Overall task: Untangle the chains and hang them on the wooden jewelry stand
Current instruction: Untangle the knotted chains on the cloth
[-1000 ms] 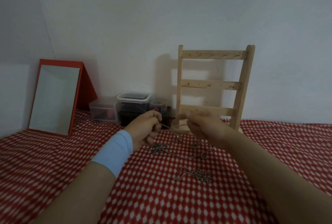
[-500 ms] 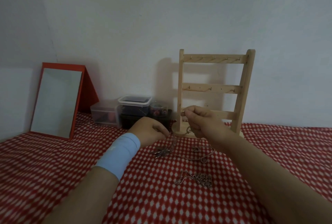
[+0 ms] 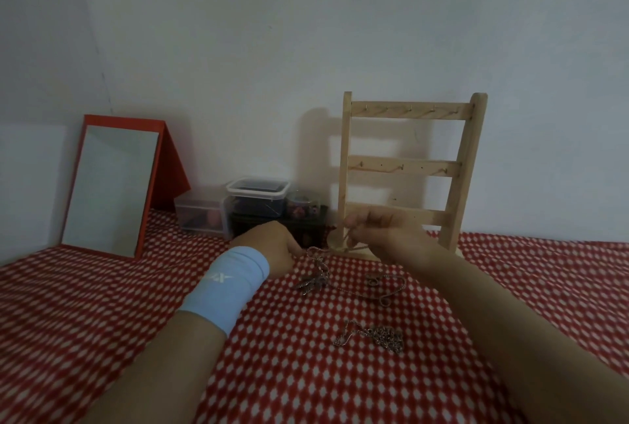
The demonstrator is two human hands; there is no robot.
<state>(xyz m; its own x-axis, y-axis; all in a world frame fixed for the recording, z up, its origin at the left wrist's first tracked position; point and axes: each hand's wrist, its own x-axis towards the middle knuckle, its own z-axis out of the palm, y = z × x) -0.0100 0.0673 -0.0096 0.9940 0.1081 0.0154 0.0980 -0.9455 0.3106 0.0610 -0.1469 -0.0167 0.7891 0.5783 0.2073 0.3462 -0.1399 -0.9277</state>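
A wooden jewelry stand (image 3: 410, 165) with three hook rails stands upright against the wall. My left hand (image 3: 272, 248), with a blue wristband, pinches one end of a thin chain (image 3: 320, 262) low over the cloth. My right hand (image 3: 384, 233) pinches the same chain higher up, in front of the stand's bottom rail. A leaf-shaped pendant (image 3: 311, 282) on the chain rests on the cloth. The chain trails right to a clasp (image 3: 374, 280). A second bunched chain (image 3: 381, 338) lies nearer to me.
A red-framed mirror (image 3: 112, 185) leans at the back left. Clear plastic boxes (image 3: 257, 200) and a small dark box (image 3: 306, 229) sit by the wall left of the stand. A red and white patterned cloth (image 3: 340, 372) covers the surface.
My left hand has dropped toward the cloth while my right hand stays raised at the stand's bottom rail. The chain now runs steeper between them.
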